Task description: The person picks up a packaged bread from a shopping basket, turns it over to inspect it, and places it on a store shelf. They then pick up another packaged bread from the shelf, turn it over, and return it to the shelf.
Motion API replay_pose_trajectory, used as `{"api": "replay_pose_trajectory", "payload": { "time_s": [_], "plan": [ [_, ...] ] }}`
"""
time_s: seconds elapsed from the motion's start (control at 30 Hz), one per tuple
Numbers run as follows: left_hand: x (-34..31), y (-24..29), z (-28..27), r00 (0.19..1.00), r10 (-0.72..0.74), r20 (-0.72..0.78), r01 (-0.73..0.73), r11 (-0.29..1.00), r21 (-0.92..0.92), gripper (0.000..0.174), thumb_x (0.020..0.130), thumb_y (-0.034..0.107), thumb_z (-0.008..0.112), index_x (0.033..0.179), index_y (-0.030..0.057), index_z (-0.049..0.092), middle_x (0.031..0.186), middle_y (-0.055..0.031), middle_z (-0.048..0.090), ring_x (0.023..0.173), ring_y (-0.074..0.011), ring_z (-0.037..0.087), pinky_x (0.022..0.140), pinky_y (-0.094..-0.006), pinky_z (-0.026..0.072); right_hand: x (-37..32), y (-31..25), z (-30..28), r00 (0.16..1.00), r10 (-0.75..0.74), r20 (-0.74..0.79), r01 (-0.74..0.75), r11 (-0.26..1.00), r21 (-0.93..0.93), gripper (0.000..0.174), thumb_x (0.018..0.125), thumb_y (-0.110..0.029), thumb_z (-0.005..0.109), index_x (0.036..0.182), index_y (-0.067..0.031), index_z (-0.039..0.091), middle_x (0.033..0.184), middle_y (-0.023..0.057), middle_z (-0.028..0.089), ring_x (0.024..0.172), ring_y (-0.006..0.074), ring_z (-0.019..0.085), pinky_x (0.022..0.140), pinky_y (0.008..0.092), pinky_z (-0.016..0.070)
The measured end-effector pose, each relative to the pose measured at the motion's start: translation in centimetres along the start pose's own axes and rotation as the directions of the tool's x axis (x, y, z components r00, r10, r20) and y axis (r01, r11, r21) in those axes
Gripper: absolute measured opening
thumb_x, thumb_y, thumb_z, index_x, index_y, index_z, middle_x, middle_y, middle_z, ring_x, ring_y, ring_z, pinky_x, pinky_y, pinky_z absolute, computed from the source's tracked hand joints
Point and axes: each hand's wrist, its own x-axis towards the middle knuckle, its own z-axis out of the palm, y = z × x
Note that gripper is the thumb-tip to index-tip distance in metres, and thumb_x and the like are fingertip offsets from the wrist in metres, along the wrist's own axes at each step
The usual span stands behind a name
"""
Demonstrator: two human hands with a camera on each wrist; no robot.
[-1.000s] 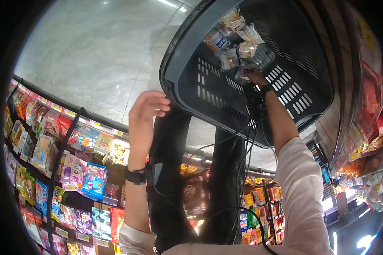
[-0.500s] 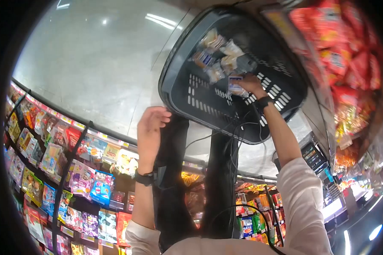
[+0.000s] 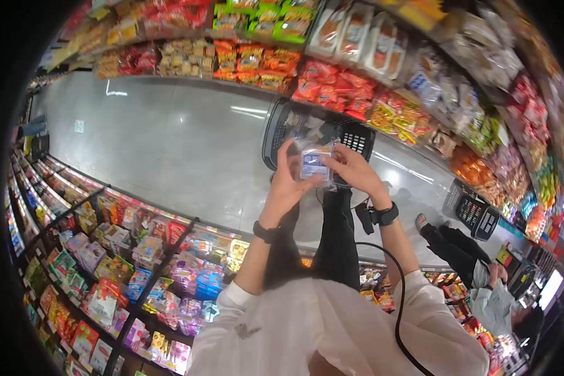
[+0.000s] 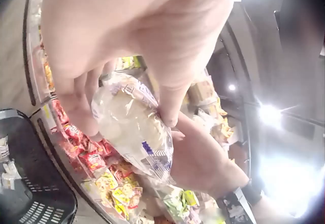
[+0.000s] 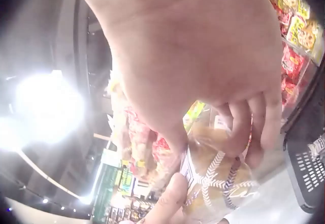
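In the head view, a clear-wrapped bread packet [image 3: 315, 164] with a blue-and-white label is held up in front of the body. My left hand [image 3: 286, 183] grips its left side, thumb along the lower edge. On the other side, my right hand [image 3: 359, 172] pinches it between thumb and fingers. Pale bread shows through the wrapper [image 4: 134, 125] in the left wrist view; the right wrist view shows its brown side [image 5: 210, 183] with printed lines. Beyond the hands, the dark basket [image 3: 270, 141] stands on the floor with several wrapped packets [image 3: 308, 128] inside, partly hidden.
Shelves of bagged snacks [image 3: 335, 88] curve along the far side. Another rack of colourful packets [image 3: 106, 301] runs along the near left. A person in dark trousers [image 3: 448, 244] is at the right, close to another black basket [image 3: 476, 213]. A black cable [image 3: 400, 301] hangs over my body.
My right hand has lifted the bread packet out of the basket towards my body. The left hand has moved right and now grips it too. The view has shifted, showing the shelves ahead.
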Motion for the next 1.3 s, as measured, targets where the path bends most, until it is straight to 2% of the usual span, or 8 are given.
{"api": "replay_pose_trajectory", "payload": {
  "time_s": [0.17,0.27,0.53,0.87,0.93,1.03,1.17,1.3],
  "plan": [
    [-7.9,8.9,2.9,0.992,0.121,0.042,-0.126,0.981,0.147,0.091,0.083,0.01,0.089,0.156,0.0075,0.034,0.129,-0.0111,0.065,0.111,-0.0177,0.064,0.094,-0.0332,0.0525,-11.3,-5.2,-3.3,0.995,-0.088,-0.039,0.096,0.941,0.326,0.046,0.111,-0.039,0.056,0.133,0.0,0.064,0.105,0.0061,0.072,0.095,0.014,0.067,0.087,0.0293,0.0534],
    [-11.2,11.7,6.1,0.977,0.204,0.064,-0.213,0.946,0.243,0.074,0.086,0.012,0.087,0.147,0.0038,0.047,0.131,-0.0113,0.066,0.117,-0.0172,0.063,0.101,-0.0343,0.0495,-16.1,-2.9,-7.3,0.996,-0.077,-0.049,0.091,0.868,0.488,0.044,0.113,-0.038,0.045,0.129,-0.0044,0.069,0.097,0.0065,0.074,0.092,0.0163,0.071,0.086,0.0293,0.0546],
    [-18.6,13.9,16.6,0.976,0.217,0.038,-0.22,0.965,0.146,0.064,0.093,0.011,0.081,0.146,-0.0007,0.048,0.137,-0.0136,0.065,0.124,-0.0193,0.062,0.107,-0.0339,0.048,-20.3,21.7,-14.5,0.92,0.32,-0.226,-0.163,0.837,0.523,0.042,0.104,-0.038,0.05,0.124,-0.0078,0.071,0.1,0.0072,0.076,0.091,0.0181,0.075,0.079,0.0314,0.0567],
    [-19.4,13.5,28.1,0.956,0.286,-0.069,-0.266,0.939,0.217,0.064,0.093,0.01,0.081,0.146,-0.0013,0.048,0.136,-0.0136,0.064,0.124,-0.0196,0.061,0.108,-0.0335,0.047,-20.1,36.2,-21.6,0.91,0.398,-0.118,-0.221,0.705,0.674,0.037,0.104,-0.03,0.052,0.124,-0.0074,0.072,0.103,0.0067,0.075,0.089,0.0209,0.074,0.079,0.0333,0.0574],
    [-19.9,13.5,29.1,0.952,0.292,-0.09,-0.262,0.932,0.249,0.065,0.093,0.011,0.081,0.147,-0.0015,0.047,0.136,-0.014,0.064,0.125,-0.0198,0.061,0.109,-0.0335,0.0466,-20.3,35.4,-23.7,0.904,0.419,-0.08,-0.244,0.661,0.71,0.035,0.103,-0.029,0.053,0.123,-0.0072,0.072,0.103,0.0067,0.075,0.089,0.0204,0.074,0.078,0.0317,0.0571],
    [-19.3,13.9,29.8,0.943,0.319,-0.096,-0.284,0.92,0.27,0.066,0.092,0.012,0.082,0.147,-0.0015,0.047,0.137,-0.0143,0.064,0.127,-0.0198,0.06,0.11,-0.0338,0.0462,-19.0,32.2,-26.4,0.949,0.256,-0.182,-0.15,0.878,0.456,0.032,0.103,-0.03,0.055,0.119,-0.0077,0.073,0.099,0.0055,0.075,0.088,0.0183,0.074,0.078,0.0292,0.0564],
    [-18.7,14.9,29.7,0.937,0.347,-0.039,-0.32,0.898,0.301,0.069,0.089,0.013,0.085,0.148,0.0003,0.05,0.139,-0.0123,0.064,0.129,-0.0191,0.059,0.111,-0.0345,0.0457,-21.2,18.0,-28.4,0.961,-0.257,-0.106,0.254,0.966,-0.042,0.029,0.108,-0.025,0.056,0.114,-0.0019,0.072,0.092,0.0047,0.074,0.084,0.0148,0.071,0.079,0.0297,0.056],
    [-19.0,17.4,28.2,0.917,0.392,0.075,-0.382,0.81,0.445,0.073,0.086,0.011,0.086,0.15,0.0036,0.052,0.141,-0.0103,0.063,0.129,-0.0191,0.059,0.112,-0.0346,0.045,-27.7,2.0,-28.1,0.905,-0.416,-0.087,0.419,0.908,0.018,0.03,0.104,-0.022,0.062,0.125,-0.0008,0.069,0.103,0.0087,0.076,0.091,0.0184,0.073,0.082,0.0325,0.056]
  ]
}}
